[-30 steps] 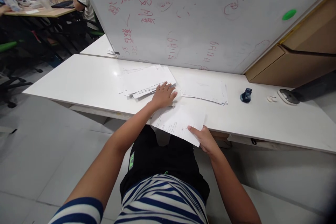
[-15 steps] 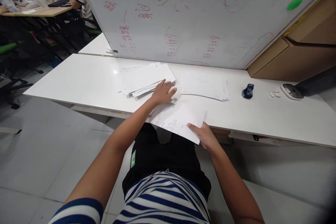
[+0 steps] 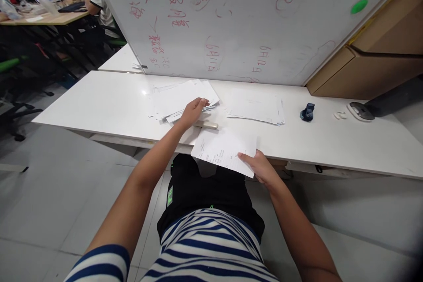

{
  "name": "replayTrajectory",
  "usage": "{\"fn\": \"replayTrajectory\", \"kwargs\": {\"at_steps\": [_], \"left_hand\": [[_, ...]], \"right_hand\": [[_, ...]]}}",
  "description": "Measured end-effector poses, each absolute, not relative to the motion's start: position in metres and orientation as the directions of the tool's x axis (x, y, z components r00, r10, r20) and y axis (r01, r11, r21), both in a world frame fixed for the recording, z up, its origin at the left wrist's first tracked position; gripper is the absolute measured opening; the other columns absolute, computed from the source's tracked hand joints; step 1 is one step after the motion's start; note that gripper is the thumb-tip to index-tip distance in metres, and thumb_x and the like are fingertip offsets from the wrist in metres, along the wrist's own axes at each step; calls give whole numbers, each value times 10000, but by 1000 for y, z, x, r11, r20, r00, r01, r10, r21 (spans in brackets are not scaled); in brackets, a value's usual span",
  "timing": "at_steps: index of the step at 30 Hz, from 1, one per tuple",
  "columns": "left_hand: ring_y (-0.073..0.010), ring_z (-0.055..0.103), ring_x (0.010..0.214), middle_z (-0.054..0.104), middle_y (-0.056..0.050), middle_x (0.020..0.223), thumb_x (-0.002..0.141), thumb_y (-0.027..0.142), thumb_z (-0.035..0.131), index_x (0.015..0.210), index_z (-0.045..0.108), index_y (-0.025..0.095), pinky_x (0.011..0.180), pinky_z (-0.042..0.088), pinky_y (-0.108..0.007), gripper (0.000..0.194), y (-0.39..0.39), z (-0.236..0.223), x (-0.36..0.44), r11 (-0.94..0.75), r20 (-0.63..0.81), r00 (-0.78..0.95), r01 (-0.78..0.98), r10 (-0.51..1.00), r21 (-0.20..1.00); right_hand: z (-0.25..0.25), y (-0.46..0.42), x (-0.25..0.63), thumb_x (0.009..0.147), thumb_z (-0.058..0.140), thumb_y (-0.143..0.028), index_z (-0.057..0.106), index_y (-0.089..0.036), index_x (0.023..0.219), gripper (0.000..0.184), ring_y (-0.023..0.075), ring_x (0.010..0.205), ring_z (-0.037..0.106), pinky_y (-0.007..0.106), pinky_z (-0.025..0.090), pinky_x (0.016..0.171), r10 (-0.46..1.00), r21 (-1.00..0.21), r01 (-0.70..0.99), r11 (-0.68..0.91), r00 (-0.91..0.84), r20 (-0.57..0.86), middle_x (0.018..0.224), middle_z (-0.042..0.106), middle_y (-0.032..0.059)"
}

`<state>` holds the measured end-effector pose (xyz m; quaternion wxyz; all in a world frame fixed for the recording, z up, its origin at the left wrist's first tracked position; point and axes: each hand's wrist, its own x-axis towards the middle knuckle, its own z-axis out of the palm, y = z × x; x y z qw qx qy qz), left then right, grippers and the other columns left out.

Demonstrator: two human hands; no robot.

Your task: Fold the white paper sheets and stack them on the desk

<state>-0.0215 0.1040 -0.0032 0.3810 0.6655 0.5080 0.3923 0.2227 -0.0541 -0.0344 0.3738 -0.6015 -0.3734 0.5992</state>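
Observation:
My right hand (image 3: 257, 164) pinches a printed sheet of paper (image 3: 224, 150) by its right side, thumb on top. The sheet tilts over the table's front edge, and whether several sheets lie together I cannot tell. At the near right edge of a messy pile of papers (image 3: 181, 97), my left hand (image 3: 194, 112) lies with its fingers loosely bent and partly hidden. A pale stapler-like object (image 3: 208, 124) rests just beside that hand, partly covered by it. A second stack of papers (image 3: 254, 106) lies farther right.
A whiteboard (image 3: 231, 26) with red writing stands along the back of the white table (image 3: 330, 145). To the right are a dark blue item (image 3: 307, 112), a small white item (image 3: 339, 115), a mouse (image 3: 361, 111) and cardboard boxes (image 3: 343, 68). A person (image 3: 102, 13) sits far left.
My left hand has shifted left and turned, its spread fingers drawing together, uncovering more of the pale object. My right hand still holds the sheet. The view has tilted slightly.

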Motion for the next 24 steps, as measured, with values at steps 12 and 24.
{"fn": "replayTrajectory", "kwargs": {"at_steps": [12,24], "left_hand": [[-223,617,967,689,-37,1086,926,514,383,1045,636,231,842,480,-343,398,97,-7,-17,-232,27,300,674,954,702],[-259,574,1087,669,-50,1156,880,428,488,1071,658,217,917,438,-374,331,103,-18,-2,-350,71,354,840,933,414]], "right_hand": [[-37,-47,220,710,756,-335,653,-163,1061,404,267,1008,676,373,539,894,885,-883,-64,-465,-39,-464,1088,721,91],[-34,-43,221,668,781,-346,663,-161,1007,403,279,923,700,376,573,819,875,-867,-114,-485,-43,-483,1024,738,95]]}}
